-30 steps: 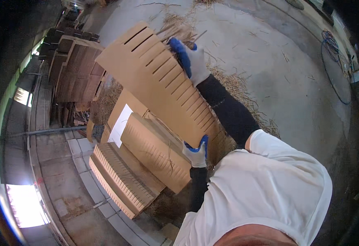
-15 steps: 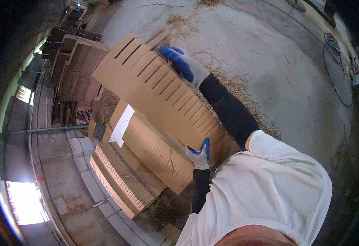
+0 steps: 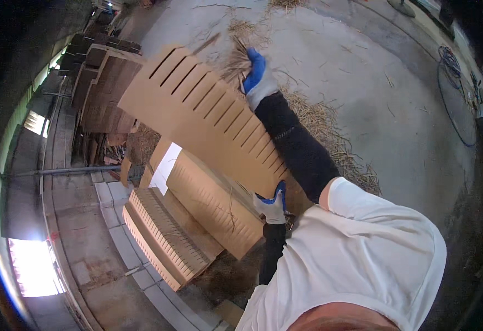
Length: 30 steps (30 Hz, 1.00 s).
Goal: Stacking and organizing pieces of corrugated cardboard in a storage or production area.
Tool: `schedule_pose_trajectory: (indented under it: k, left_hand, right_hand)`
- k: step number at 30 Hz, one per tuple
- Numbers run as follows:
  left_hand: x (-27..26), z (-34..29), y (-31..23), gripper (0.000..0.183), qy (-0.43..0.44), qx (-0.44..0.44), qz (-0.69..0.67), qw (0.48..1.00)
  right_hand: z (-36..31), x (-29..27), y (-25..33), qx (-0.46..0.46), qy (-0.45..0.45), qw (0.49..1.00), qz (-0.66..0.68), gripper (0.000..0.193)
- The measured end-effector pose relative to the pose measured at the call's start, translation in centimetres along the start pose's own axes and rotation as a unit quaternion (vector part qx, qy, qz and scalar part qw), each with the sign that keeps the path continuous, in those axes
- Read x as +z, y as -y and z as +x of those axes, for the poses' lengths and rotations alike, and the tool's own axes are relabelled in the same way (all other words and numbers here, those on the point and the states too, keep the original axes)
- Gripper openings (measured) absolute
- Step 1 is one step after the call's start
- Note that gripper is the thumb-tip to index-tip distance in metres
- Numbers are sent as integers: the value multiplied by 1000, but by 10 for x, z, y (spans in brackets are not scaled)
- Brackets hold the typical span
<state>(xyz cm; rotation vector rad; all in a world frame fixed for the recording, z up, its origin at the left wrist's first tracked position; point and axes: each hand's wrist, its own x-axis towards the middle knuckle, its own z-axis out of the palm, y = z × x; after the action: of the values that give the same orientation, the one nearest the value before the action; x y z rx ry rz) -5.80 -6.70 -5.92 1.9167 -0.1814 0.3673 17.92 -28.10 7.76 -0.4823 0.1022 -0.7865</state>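
A long tan panel (image 3: pixel 197 129), cardboard-like with a row of slots cut along its right edge, slants across the middle. My left hand (image 3: pixel 271 207), in a grey and blue glove, grips its near end. My right hand (image 3: pixel 260 77), gloved alike, is closed round a bundle of brown straw-like bristles (image 3: pixel 236 62) beside the panel's far right edge. The bristles look smeared, and I cannot make out whether they touch the panel. Beneath and left of it lie another slotted tan panel (image 3: pixel 211 201) and a slotted tan piece with a folded edge (image 3: pixel 158 243).
Loose straw (image 3: pixel 321 124) litters the grey concrete floor (image 3: pixel 396 110) on the right. Brown boards (image 3: pixel 109 99) are stacked at the far left, near a grey pipe (image 3: pixel 65 171). A white sheet (image 3: pixel 165 168) lies by the lower panels. A coiled blue hose (image 3: pixel 450 63) is at the far right.
My right hand has moved slightly away from the panel's slotted edge, bringing the bristles into view. The held panel has shifted a little to the left.
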Motion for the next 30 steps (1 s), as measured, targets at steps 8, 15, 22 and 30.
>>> schedule_pose_trajectory:
  k: [8,15,22,30]
  left_hand:
    - [-14,-13,19,63,-16,-26,-40,999]
    - [-6,-7,4,62,12,-13,-37,999]
    - [1,-5,-16,56,21,-7,-38,999]
    - [-43,12,19,53,-26,-134,-177,975]
  right_hand:
    - [-17,13,23,52,194,966,-163,33]
    - [-17,66,72,32,193,891,-409,33]
    - [10,24,6,-118,45,991,-36,26]
    - [-33,-30,21,131,39,947,-290,29]
